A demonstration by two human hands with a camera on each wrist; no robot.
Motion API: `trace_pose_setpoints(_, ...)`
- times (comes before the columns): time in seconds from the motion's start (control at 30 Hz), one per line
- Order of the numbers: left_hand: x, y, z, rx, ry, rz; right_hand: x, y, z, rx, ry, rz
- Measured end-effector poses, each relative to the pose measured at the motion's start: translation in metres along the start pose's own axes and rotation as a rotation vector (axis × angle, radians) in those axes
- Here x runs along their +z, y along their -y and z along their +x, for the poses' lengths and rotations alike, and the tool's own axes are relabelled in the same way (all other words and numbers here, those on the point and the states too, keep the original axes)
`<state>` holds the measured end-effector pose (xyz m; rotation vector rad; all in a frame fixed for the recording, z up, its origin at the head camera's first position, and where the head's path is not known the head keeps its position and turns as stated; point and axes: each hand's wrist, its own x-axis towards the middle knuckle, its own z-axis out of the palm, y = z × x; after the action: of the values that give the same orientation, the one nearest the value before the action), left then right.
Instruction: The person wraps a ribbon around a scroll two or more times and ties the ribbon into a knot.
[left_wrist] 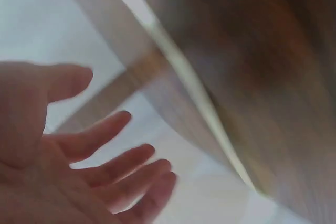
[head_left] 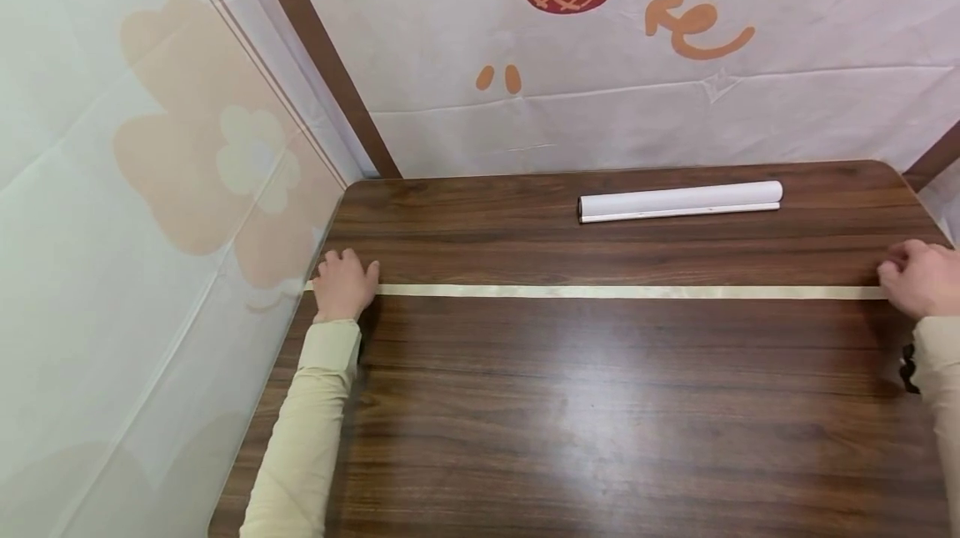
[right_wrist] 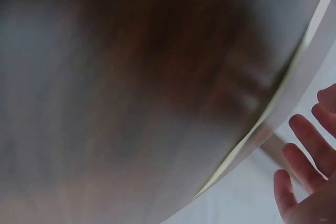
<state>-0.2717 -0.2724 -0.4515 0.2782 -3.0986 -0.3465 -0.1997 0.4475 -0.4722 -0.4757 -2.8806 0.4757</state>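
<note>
A flat cream ribbon-like strip (head_left: 570, 292) runs straight across the dark wooden table (head_left: 525, 404). Over its left end is my left hand (head_left: 345, 284), palm down; the left wrist view shows the fingers (left_wrist: 126, 161) loosely bent and spread, with nothing between them. At the far right, my right hand (head_left: 922, 278) hovers by the strip's other end. In the right wrist view its fingers (right_wrist: 310, 140) are gently curved, holding nothing, apart from the strip (right_wrist: 257, 124). Whether either hand touches the strip is hard to tell in the head view.
A white roll (head_left: 678, 200) lies near the table's back edge, with a thin white rod-like edge along its front. White printed cloth walls (head_left: 420, 37) stand close behind and to the left of the table. Something dark (head_left: 907, 369) shows at the right wrist.
</note>
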Motion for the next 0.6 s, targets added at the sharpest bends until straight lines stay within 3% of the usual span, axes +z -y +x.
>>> trace_pose_setpoints(0.1,-0.004,-0.021,0.003,0.071,-0.077,-0.121,0.003,0.015,0.011,0.048,0.101,-0.084)
trace_pose_setpoints(0.23,-0.005,-0.045,0.0,0.17,-0.035,-0.194,0.008,0.037,0.021,-0.045,0.134,0.017)
trace_pose_setpoints(0.33,-0.002,-0.055,-0.009,0.194,0.023,-0.116,0.012,0.052,0.029,-0.152,0.176,0.076)
trace_pose_setpoints(0.4,0.001,-0.058,-0.017,0.172,0.042,-0.041,0.013,0.062,0.036,-0.2,0.214,0.102)
trace_pose_setpoints(0.5,0.008,-0.059,-0.028,0.132,0.045,0.059,0.015,0.076,0.045,-0.225,0.259,0.099)
trace_pose_setpoints(0.6,0.016,-0.06,-0.038,0.138,0.019,0.108,0.019,0.09,0.052,-0.277,0.259,0.058)
